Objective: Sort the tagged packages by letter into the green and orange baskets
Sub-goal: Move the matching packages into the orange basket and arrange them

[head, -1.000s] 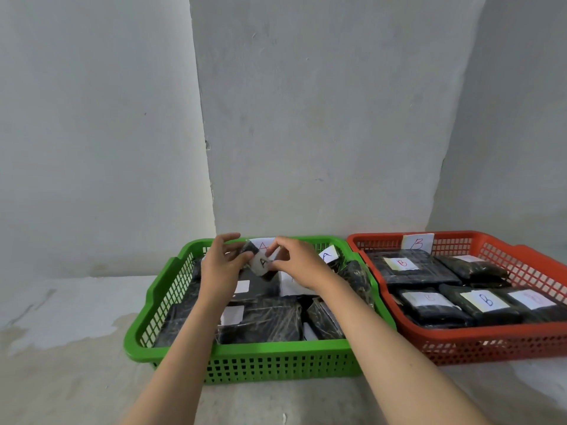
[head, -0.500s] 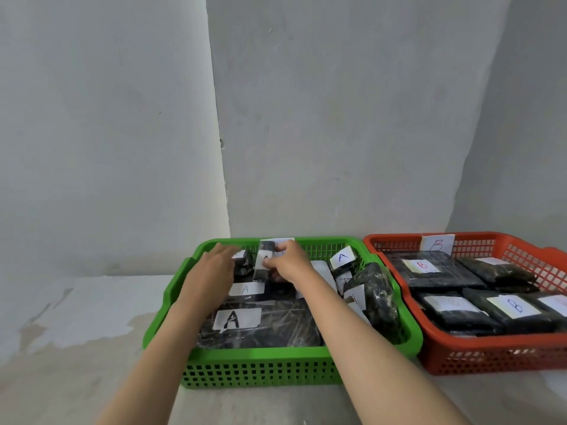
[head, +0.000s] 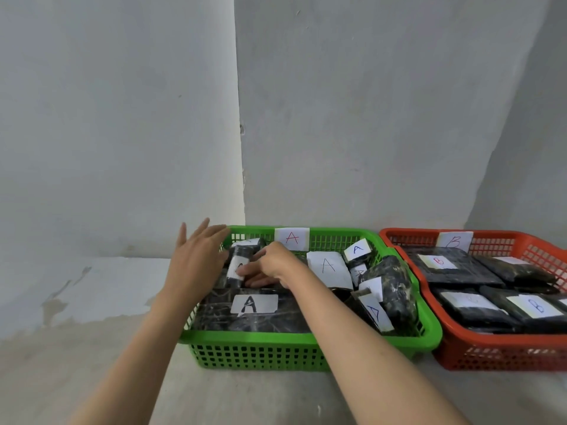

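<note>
Fingers [head: 196, 237] of the left hand [head: 196, 265] are spread wide and straight, raised over the left rim of the green basket [head: 260, 351] and holding nothing that I can see. Fingers of the right hand [head: 273, 265] are curled low beside a small upright package [head: 241, 265] at the back left of that basket; I see them touching its lower end, but I cannot confirm a full grip from this angle.

Nearest in the green basket I note a flat dark package [head: 254, 314] with a white tag reading A in black. To its right stand several tilted packages with A tags, one dark bundle [head: 392, 286] leaning against the right wall. A tag marked A in red [head: 291, 239] sits on the far rim.

Just beside the green basket, on its right and touching it, I see the orange basket [head: 491, 357]. It holds flat dark packages with B tags [head: 535, 306], and a B label [head: 454, 240] on its far rim.

Both baskets rest on a pale worn counter [head: 92, 348] against a grey wall [head: 368, 118].
</note>
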